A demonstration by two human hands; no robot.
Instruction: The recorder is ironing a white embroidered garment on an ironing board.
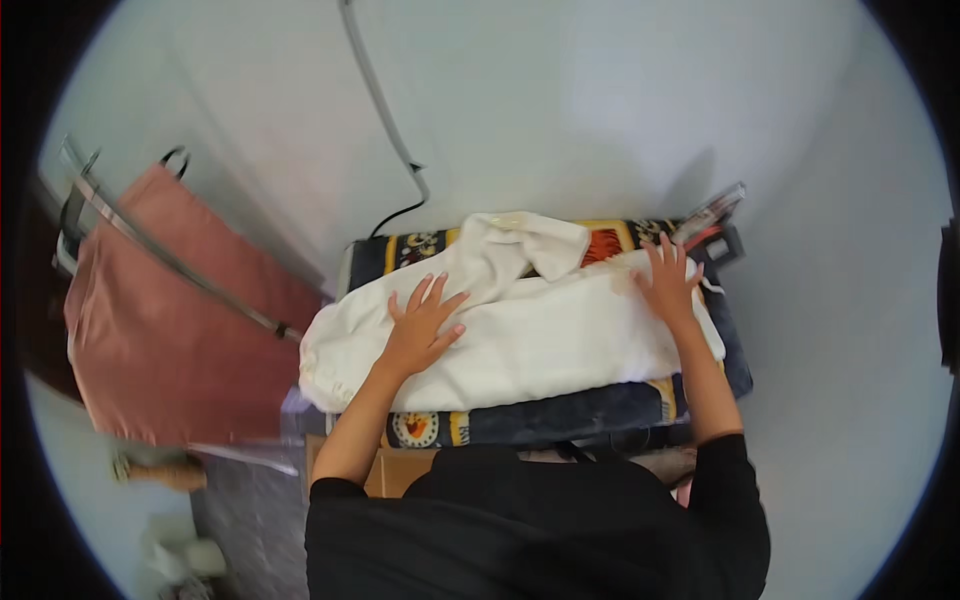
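A white cloth garment (pixel 540 345) lies lengthwise across a dark patterned blanket (pixel 540 409) that covers a table. Its far part is bunched into loose folds, while the near part lies fairly flat. My left hand (pixel 424 330) rests on the garment left of its middle, fingers spread and palm down. At the garment's right end, my right hand (pixel 669 285) is also spread, with its fingertips near the far edge. Neither hand grips the cloth. What lies beneath the garment is mostly hidden.
A pink garment (pixel 195 322) hangs at the left beside a metal rail (pixel 180 266). A dark device or stand (pixel 720 244) sits at the blanket's far right corner. Behind the table rises a pale wall (pixel 510 112) with a cable (pixel 386 112). A cardboard box (pixel 397 472) shows below the near edge.
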